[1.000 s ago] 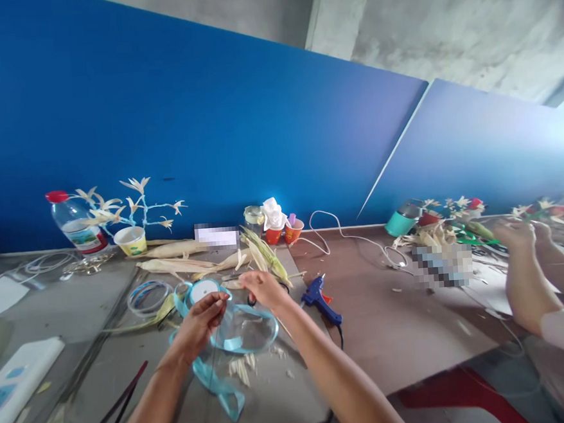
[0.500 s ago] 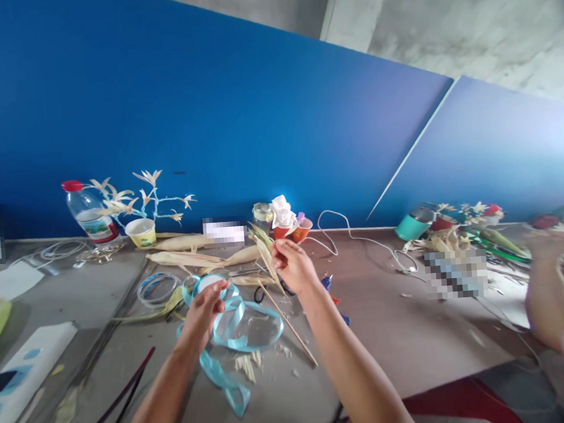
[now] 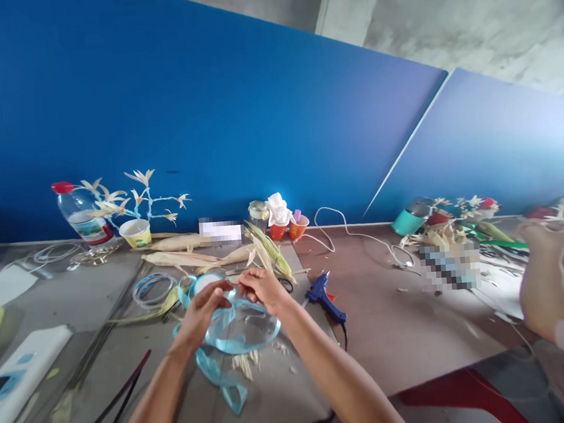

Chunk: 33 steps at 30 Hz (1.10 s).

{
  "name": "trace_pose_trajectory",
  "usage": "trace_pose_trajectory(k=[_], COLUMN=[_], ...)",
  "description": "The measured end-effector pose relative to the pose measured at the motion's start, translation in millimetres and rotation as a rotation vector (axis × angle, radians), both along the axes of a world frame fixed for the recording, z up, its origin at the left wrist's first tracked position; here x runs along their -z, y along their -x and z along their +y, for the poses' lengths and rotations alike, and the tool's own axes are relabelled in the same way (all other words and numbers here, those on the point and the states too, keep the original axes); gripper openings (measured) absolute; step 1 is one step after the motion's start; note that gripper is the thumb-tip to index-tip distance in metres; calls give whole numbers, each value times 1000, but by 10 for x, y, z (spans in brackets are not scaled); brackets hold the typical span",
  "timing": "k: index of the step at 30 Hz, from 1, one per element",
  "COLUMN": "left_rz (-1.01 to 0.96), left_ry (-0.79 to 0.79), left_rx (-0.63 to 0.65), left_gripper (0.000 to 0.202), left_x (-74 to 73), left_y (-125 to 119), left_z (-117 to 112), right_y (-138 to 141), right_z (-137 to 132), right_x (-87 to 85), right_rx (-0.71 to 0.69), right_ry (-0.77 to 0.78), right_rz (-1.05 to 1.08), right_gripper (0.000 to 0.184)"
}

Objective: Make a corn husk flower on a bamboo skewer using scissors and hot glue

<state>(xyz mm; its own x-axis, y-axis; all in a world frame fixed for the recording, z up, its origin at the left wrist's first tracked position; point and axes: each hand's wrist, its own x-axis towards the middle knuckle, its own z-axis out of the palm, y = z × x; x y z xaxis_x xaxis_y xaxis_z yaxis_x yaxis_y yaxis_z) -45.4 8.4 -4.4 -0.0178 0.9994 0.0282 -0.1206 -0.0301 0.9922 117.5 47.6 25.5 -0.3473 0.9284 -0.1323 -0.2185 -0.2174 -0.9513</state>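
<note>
My left hand (image 3: 207, 308) is closed in a pinch above a loose light-blue ribbon (image 3: 246, 348). Whatever sits between its fingertips is too small to make out. Close to its right, my right hand (image 3: 264, 291) is also pinched, fingertips nearly meeting the left ones; its contents are hidden. A pale corn husk strip (image 3: 262, 255) rises just behind the right hand, and I cannot tell whether it is held. The ribbon's loops spread below both hands, its roll (image 3: 206, 283) beside the left fingers. Small husk scraps (image 3: 244, 367) lie nearer me.
A blue glue gun (image 3: 325, 297) lies right of my forearm. Behind stand a bottle (image 3: 87, 219), a yellow cup (image 3: 136, 233) with husk flowers and red cups (image 3: 298, 227). A power strip (image 3: 29, 368) is at left. Another person's arm (image 3: 545, 277) works at far right.
My right hand has moved down and left, close to my left hand. The glue gun is now uncovered, while the thin stick seen before no longer shows below the arm.
</note>
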Motion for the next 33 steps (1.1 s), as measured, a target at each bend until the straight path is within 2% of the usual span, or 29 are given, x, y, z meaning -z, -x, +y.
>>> trace_pose_trajectory(k=[3, 6, 8, 11, 14, 17, 24, 27, 29, 33], left_rz=[70, 78, 112, 226, 412, 567, 707, 725, 713, 675], left_ry=[32, 80, 91, 66, 15, -78, -250, -330, -334, -294], left_rx=[89, 41, -32, -106, -137, -182, -272, -355, -401, -394], left_gripper=[44, 43, 39, 36, 34, 30, 30, 32, 33, 31], left_x=[-1, 18, 48, 133, 245, 338, 407, 357, 314, 290], left_y=[-87, -82, -40, 29, 64, 71, 103, 120, 123, 107], left_z=[-6, 25, 56, 100, 130, 146, 171, 148, 127, 110], right_y=[102, 64, -7, -90, -86, -26, 7, -48, -112, -298], right_z=[4, 38, 68, 96, 115, 156, 231, 254, 297, 413], right_x=[96, 138, 162, 200, 221, 221, 198, 163, 113, -78], right_rx=[-28, -58, 11, 123, 32, -89, 2, 165, 356, 682], right_ry=[-46, -164, -346, -628, -726, -734, -743, -739, -681, -568], right_rz=[-96, -258, -498, -1012, -1439, -1610, -1580, -1497, -1322, -773], right_gripper=[23, 21, 16, 14, 20, 20, 23, 24, 22, 18])
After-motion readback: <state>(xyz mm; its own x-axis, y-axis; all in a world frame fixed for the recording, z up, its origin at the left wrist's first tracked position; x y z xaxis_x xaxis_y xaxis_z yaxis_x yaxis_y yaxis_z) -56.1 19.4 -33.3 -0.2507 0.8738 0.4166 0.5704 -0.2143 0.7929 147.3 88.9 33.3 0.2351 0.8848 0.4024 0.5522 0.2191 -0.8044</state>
